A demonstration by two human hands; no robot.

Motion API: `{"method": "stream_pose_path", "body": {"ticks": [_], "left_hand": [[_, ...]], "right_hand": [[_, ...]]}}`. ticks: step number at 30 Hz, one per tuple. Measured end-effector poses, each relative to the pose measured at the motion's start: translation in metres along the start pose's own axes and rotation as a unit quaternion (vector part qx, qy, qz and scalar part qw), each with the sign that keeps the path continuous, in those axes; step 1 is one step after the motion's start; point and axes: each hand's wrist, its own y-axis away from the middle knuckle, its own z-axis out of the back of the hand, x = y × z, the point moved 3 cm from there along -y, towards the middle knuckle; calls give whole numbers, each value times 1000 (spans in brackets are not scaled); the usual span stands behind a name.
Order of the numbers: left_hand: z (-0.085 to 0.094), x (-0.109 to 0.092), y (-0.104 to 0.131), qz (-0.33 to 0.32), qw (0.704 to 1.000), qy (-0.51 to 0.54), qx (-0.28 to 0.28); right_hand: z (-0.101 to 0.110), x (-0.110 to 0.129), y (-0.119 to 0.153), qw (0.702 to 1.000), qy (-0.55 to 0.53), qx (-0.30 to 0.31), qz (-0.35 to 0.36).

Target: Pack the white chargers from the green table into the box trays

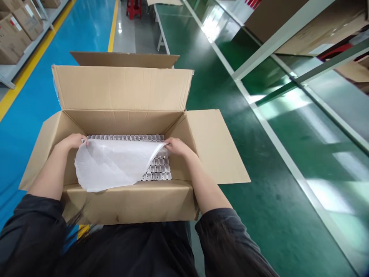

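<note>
An open cardboard box stands in front of me with its flaps folded outward. Inside lie rows of small, clear square-topped pieces. Over them hangs a white sheet, covering most of the rows and leaving the back row and the right front part visible. My left hand pinches the sheet's upper left corner near the box's left wall. At the right, my right hand is closed on the sheet's upper right corner, beside the right wall.
A green surface with metal frame bars extends along the right. Cardboard cartons sit on a rack at the upper left, beside a blue floor with yellow lines. A red stool stands at the top.
</note>
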Motion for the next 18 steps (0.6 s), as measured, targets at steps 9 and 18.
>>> {"method": "stream_pose_path", "body": {"ticks": [9,18], "left_hand": [[-6,5,-13,28,989,-12,-147],[-15,14,-13,39,985,56,-159]], "right_hand": [[4,13,3,992,-43,-77,86],[-1,23,5,993,-26,23,114]]}}
